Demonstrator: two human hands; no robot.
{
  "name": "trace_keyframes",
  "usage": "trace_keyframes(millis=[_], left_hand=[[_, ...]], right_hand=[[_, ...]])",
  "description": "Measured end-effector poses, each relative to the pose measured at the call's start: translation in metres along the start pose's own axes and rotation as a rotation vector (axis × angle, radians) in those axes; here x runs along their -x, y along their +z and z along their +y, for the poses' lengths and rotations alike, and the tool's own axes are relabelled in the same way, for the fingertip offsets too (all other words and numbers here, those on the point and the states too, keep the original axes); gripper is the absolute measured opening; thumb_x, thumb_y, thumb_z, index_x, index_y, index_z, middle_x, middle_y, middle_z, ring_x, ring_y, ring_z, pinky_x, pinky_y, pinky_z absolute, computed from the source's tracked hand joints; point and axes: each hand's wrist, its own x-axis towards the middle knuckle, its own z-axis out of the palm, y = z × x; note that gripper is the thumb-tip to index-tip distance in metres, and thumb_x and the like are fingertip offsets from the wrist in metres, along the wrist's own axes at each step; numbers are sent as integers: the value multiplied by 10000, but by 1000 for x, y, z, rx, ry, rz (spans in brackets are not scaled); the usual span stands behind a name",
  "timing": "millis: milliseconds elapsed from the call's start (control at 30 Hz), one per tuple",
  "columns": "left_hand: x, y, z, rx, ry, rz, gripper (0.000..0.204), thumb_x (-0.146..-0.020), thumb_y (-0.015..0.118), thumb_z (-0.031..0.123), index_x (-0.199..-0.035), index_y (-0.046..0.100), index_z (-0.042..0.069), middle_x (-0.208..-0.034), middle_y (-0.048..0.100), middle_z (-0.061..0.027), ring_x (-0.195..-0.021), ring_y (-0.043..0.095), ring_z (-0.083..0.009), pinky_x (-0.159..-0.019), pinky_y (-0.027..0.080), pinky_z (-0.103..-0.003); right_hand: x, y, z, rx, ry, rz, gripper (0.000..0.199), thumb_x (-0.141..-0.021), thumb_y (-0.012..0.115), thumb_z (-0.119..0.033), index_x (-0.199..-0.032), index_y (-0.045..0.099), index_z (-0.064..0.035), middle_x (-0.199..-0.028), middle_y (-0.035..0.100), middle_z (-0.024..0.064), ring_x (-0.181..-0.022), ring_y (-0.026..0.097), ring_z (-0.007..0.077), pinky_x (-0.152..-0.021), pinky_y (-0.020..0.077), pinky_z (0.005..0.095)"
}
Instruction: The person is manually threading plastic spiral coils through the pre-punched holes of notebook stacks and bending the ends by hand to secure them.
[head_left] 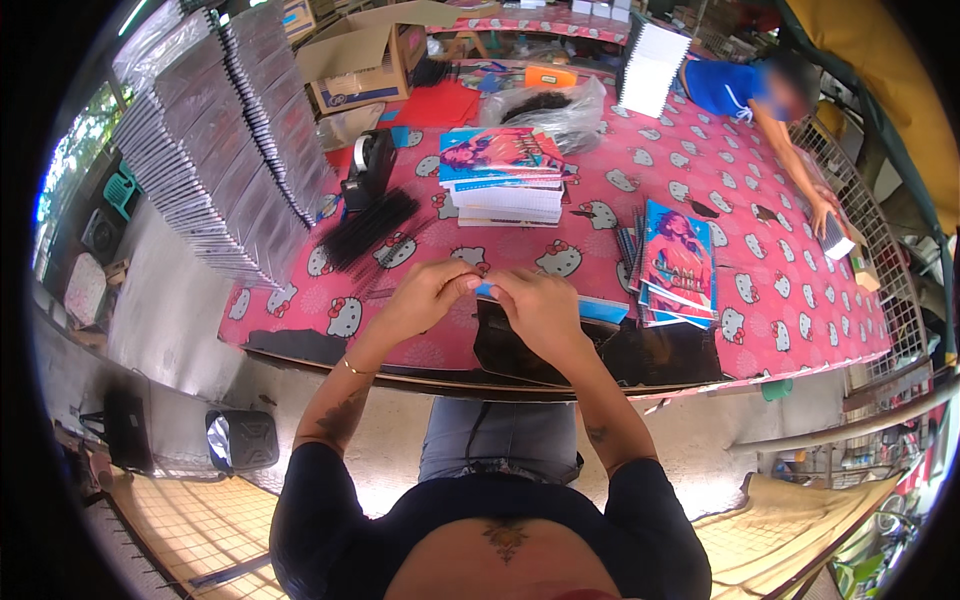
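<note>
**Both hands pinch a notebook at the near edge of the pink table**

I take the pink patterned table (700,180) as my landmark. At its near edge, roughly in the middle, my left hand (425,295) and right hand (540,310) meet, fingers curled in and closed narrowly on the top edge of a blue-edged notebook (600,308), which lies flat there. The fingertips of the two hands touch each other over it. Just what they pinch there is too small for me to tell. Black sheets (640,355) lie under and beside the notebook, hanging over the table's near rim.

Just right of the hands on the table sits a fanned pile of notebooks with blue and pink covers (678,260). Further in from the hands stands a neater stack of notebooks (505,178) with the same kind of cover on top. Left of that stack is a black tape dispenser (368,165), and beside it a bundle of black binding combs (370,228). On the table's left end rise tall leaning stacks of clear-wrapped packs (215,140). Toward the far side lie a clear plastic bag (550,108) and an open cardboard box (365,55).

At the table's far right corner another person in a blue shirt (725,88) leans over, one hand near a wire rack (860,230).
</note>
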Motion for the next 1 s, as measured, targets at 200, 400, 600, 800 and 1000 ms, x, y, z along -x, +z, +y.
trace_keyframes(millis=[200, 400, 600, 800, 1000], left_hand=[[-7, 2, 16, -76, 263, 145, 264, -914, 714, 123, -1145, 642, 16, -893, 642, -153, -758, 646, -338, -671, 504, -390], [-15, -6, 7, 180, -44, -60, 241, -939, 713, 130, -1147, 648, 28, -844, 663, -42, -726, 610, -122, -644, 492, -282], [-20, -15, -35, 443, -286, -320, 148, -984, 679, 141, -1065, 644, 23, -839, 645, 2, -706, 566, -83, -649, 492, -271], [-18, -3, 3, 183, 48, -29, 186, -938, 719, 169, -1049, 652, 36, -840, 645, -45, -712, 603, -168, -641, 493, -310], [-19, -3, -7, -39, 107, -61, 315, -902, 722, 222, -1157, 625, 64, -1041, 619, -113, -870, 619, -298, -731, 484, -413]], right_hand=[[5, -11, 3, 33, 42, -59, 223, -874, 670, -142, -1095, 697, -144, -865, 696, 76, -806, 692, 311, -697, 535, 440], [2, -14, 10, -13, 114, -104, 233, -884, 634, -95, -1105, 699, -132, -935, 722, 91, -815, 703, 329, -704, 542, 460], [2, -12, 9, -40, 94, -73, 200, -895, 670, -139, -1093, 693, -129, -928, 720, 93, -792, 689, 336, -670, 526, 459], [2, -14, 9, -7, 103, -95, 182, -898, 648, -119, -1073, 697, -131, -928, 715, 84, -795, 695, 329, -692, 532, 455], [0, -16, 7, -13, 90, -116, 184, -892, 656, -123, -1072, 692, -135, -916, 710, 84, -789, 695, 326, -670, 535, 459]])
